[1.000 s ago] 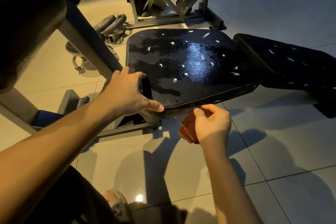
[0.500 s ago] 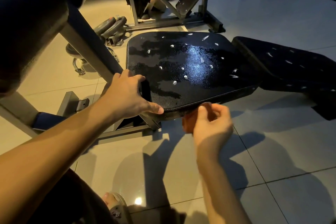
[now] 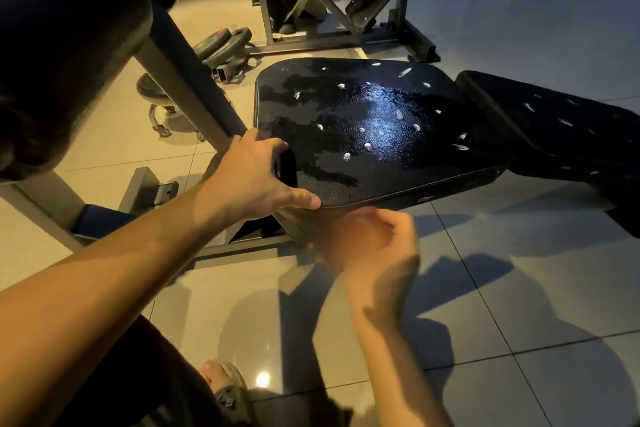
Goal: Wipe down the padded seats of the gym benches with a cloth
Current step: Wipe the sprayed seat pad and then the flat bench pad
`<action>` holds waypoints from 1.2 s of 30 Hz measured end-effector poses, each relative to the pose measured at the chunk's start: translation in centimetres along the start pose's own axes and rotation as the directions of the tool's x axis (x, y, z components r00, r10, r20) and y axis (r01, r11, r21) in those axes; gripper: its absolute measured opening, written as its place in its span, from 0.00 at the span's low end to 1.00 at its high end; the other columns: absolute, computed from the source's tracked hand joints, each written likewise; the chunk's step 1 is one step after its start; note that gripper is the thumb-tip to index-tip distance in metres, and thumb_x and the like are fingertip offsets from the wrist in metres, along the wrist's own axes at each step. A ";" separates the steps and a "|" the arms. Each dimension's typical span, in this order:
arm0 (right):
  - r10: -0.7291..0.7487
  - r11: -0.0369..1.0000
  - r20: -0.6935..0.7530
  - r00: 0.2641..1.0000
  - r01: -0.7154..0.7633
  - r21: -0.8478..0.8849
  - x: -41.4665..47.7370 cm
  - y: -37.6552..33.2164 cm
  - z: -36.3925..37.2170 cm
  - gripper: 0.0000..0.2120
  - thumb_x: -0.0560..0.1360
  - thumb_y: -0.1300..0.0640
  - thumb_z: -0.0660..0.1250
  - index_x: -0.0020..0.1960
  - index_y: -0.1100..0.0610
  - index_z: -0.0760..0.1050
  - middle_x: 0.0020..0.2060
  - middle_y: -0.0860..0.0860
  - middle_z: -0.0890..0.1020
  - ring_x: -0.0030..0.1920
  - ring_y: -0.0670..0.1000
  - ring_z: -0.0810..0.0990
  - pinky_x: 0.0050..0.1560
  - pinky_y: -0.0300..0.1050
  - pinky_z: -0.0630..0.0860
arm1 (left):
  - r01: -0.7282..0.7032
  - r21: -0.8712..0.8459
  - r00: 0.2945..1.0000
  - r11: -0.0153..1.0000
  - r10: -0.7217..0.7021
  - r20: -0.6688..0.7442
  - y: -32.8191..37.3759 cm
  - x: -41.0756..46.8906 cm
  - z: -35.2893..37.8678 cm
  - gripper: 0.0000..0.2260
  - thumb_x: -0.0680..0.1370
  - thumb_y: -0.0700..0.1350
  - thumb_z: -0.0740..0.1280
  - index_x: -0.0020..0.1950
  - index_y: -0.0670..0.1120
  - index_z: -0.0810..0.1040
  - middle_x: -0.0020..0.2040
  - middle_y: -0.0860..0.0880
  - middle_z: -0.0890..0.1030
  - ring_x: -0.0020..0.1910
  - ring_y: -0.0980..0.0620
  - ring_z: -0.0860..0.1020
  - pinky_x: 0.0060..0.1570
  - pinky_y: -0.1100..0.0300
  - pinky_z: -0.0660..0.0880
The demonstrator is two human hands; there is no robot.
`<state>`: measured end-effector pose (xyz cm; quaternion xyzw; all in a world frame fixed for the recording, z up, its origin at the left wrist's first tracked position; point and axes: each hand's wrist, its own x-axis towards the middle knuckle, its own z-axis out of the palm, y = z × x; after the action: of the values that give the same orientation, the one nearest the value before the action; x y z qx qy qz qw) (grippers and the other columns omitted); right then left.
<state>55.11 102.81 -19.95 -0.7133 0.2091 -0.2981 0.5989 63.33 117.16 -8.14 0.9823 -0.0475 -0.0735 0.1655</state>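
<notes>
The left hand (image 3: 256, 177) clamps the seat pad (image 3: 381, 135) at its near left corner, probably to steady it. The right hand (image 3: 377, 243) is blurred just under the pad's near edge (whether it holds the cloth, I cannot tell).

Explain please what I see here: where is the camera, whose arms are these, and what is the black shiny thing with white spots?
One camera, worn on a person's head, looks down, so the arms are that person's own. The black thing is a gym bench's padded seat, with white specks on it. The left hand grips its near corner. The right hand, blurred, is just below the front edge; the reddish smear beside it is probably the cloth, though the grip is unclear.
</notes>
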 end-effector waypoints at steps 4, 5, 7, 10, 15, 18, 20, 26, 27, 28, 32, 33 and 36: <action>0.155 0.988 -0.222 0.963 -0.154 0.023 4.2 0.9 -2.2 0.11 0.78 0.57 0.72 0.55 0.48 0.73 0.52 0.46 0.77 0.56 0.52 0.78 0.52 0.42 0.79 | -0.033 0.001 0.999 0.999 0.033 -0.014 -0.4 0.0 0.0 0.49 0.63 0.67 0.76 0.79 0.50 0.65 0.70 0.46 0.68 0.71 0.44 0.65 0.69 0.46 0.70; 0.153 0.988 -0.231 0.961 -0.145 0.050 4.0 0.4 -1.7 0.11 0.76 0.58 0.74 0.54 0.49 0.74 0.50 0.48 0.79 0.53 0.52 0.80 0.51 0.44 0.80 | -0.034 0.006 0.999 0.999 0.034 -0.016 -0.4 0.1 0.0 0.49 0.63 0.68 0.76 0.79 0.50 0.65 0.70 0.46 0.68 0.71 0.44 0.65 0.69 0.46 0.70; 0.148 0.986 -0.169 0.974 -0.133 0.096 1.9 -0.2 0.0 0.11 0.73 0.59 0.76 0.50 0.50 0.76 0.45 0.50 0.83 0.46 0.52 0.83 0.48 0.52 0.83 | -0.026 0.022 1.000 0.999 0.027 -0.011 -0.4 0.4 -0.1 0.50 0.61 0.69 0.76 0.79 0.51 0.65 0.70 0.46 0.67 0.71 0.44 0.64 0.69 0.44 0.70; 0.223 0.962 0.074 0.972 -0.232 0.144 -2.2 -1.0 1.7 0.12 0.74 0.58 0.77 0.48 0.45 0.76 0.44 0.43 0.82 0.46 0.46 0.83 0.43 0.45 0.84 | 0.004 0.046 1.000 0.999 -0.005 0.017 -0.3 1.2 -0.4 0.55 0.55 0.73 0.73 0.79 0.53 0.65 0.70 0.45 0.67 0.72 0.42 0.64 0.69 0.42 0.70; 0.196 0.972 -0.114 0.974 -0.178 0.152 1.4 -0.5 -0.7 0.13 0.76 0.58 0.75 0.46 0.44 0.73 0.44 0.42 0.80 0.46 0.45 0.83 0.46 0.42 0.82 | 0.000 0.059 0.999 0.998 -0.002 0.034 -0.2 1.7 -0.5 0.56 0.53 0.73 0.73 0.78 0.54 0.67 0.68 0.45 0.68 0.71 0.41 0.65 0.69 0.42 0.70; 0.212 0.970 -0.152 0.965 -0.189 0.151 2.5 -0.5 -0.8 0.12 0.75 0.57 0.75 0.52 0.49 0.74 0.48 0.46 0.80 0.50 0.49 0.82 0.51 0.49 0.83 | -0.021 0.063 0.999 0.998 0.018 0.035 -0.3 1.7 -0.6 0.54 0.55 0.74 0.73 0.77 0.54 0.68 0.69 0.46 0.68 0.70 0.42 0.65 0.68 0.43 0.70; 0.196 0.969 -0.080 0.977 -0.181 0.167 0.7 -0.7 0.2 0.12 0.73 0.57 0.76 0.51 0.48 0.75 0.48 0.49 0.82 0.48 0.49 0.84 0.47 0.51 0.84 | -0.047 0.067 0.998 0.997 0.045 0.041 -0.3 1.8 -0.9 0.50 0.57 0.72 0.74 0.76 0.53 0.70 0.69 0.46 0.70 0.69 0.42 0.67 0.66 0.46 0.70; 0.093 0.987 0.034 0.995 -0.097 0.128 -0.3 -1.3 -0.5 0.14 0.71 0.60 0.79 0.47 0.46 0.77 0.43 0.44 0.83 0.44 0.44 0.84 0.42 0.40 0.83 | -0.083 -0.067 0.993 0.994 0.088 0.083 -0.6 2.4 -2.1 0.33 0.70 0.54 0.78 0.72 0.47 0.74 0.71 0.46 0.76 0.67 0.45 0.75 0.56 0.59 0.68; 0.056 0.988 0.073 0.996 -0.066 0.140 -0.5 -1.7 -0.8 0.15 0.71 0.60 0.79 0.46 0.45 0.76 0.41 0.43 0.82 0.44 0.42 0.84 0.40 0.37 0.82 | -0.080 -0.070 0.993 0.994 0.086 0.085 -0.6 2.5 -2.1 0.32 0.70 0.54 0.78 0.72 0.47 0.74 0.70 0.46 0.76 0.67 0.45 0.75 0.56 0.59 0.68; 0.033 0.985 0.121 0.992 -0.053 0.163 -0.8 -2.2 -0.8 0.15 0.71 0.61 0.78 0.46 0.44 0.76 0.40 0.42 0.82 0.43 0.40 0.84 0.38 0.35 0.80 | -0.079 -0.069 0.993 0.994 0.084 0.086 -0.5 2.6 -2.0 0.32 0.70 0.53 0.79 0.71 0.47 0.74 0.70 0.47 0.76 0.67 0.45 0.75 0.55 0.59 0.68; 0.102 0.962 0.355 0.929 -0.183 0.201 -2.1 -3.3 0.4 0.13 0.72 0.61 0.78 0.44 0.48 0.76 0.36 0.42 0.82 0.39 0.37 0.83 0.34 0.32 0.77 | -0.076 -0.067 0.994 0.995 0.081 0.067 -0.2 2.8 -1.8 0.32 0.68 0.54 0.80 0.69 0.48 0.75 0.67 0.48 0.78 0.64 0.46 0.76 0.54 0.58 0.69; 0.126 0.956 0.339 0.932 -0.206 0.211 -1.8 -3.0 0.6 0.12 0.72 0.62 0.78 0.44 0.49 0.77 0.35 0.43 0.83 0.38 0.39 0.83 0.34 0.33 0.77 | -0.083 -0.043 0.995 0.996 0.086 0.059 -0.2 2.8 -1.7 0.33 0.67 0.56 0.80 0.69 0.48 0.75 0.67 0.48 0.78 0.63 0.46 0.76 0.53 0.58 0.70; 0.203 0.935 0.113 0.973 -0.227 0.273 0.3 -1.8 -0.7 0.13 0.72 0.66 0.77 0.44 0.50 0.78 0.37 0.49 0.84 0.40 0.49 0.84 0.39 0.39 0.81 | -0.111 0.000 0.993 0.994 0.111 0.051 -0.4 2.9 -1.7 0.35 0.66 0.59 0.80 0.69 0.48 0.76 0.67 0.48 0.78 0.62 0.47 0.77 0.52 0.58 0.70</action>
<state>54.78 102.48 -18.07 -0.6043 0.2160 -0.2279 0.7323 66.53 117.71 -7.03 0.9762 -0.1062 -0.0893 0.1667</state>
